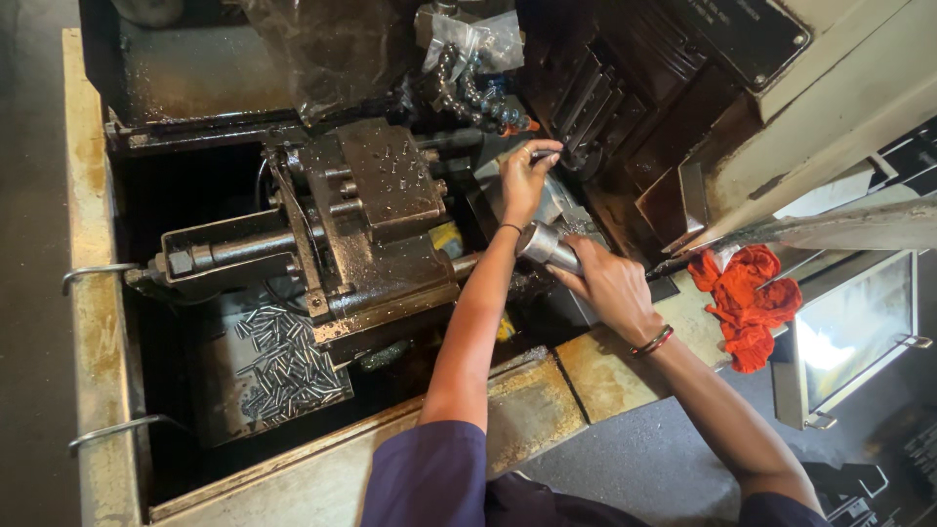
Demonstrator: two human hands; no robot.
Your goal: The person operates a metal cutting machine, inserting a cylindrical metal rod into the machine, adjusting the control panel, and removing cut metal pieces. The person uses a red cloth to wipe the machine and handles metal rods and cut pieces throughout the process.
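Nearest me, my right hand (607, 285) is wrapping its fingers around a smooth, shiny metal cylinder (543, 244), which is sitting just inside the machine's oily bed. Beyond it, my left hand (525, 178) is pinching closed on a thin dark pin-like tool (540, 154) at the black chuck area. To the left, dull grey metal pins (288, 366) are lying heaped in a tray. A crumpled red rag (747, 303) is resting on the stained, worn ledge (610, 371).
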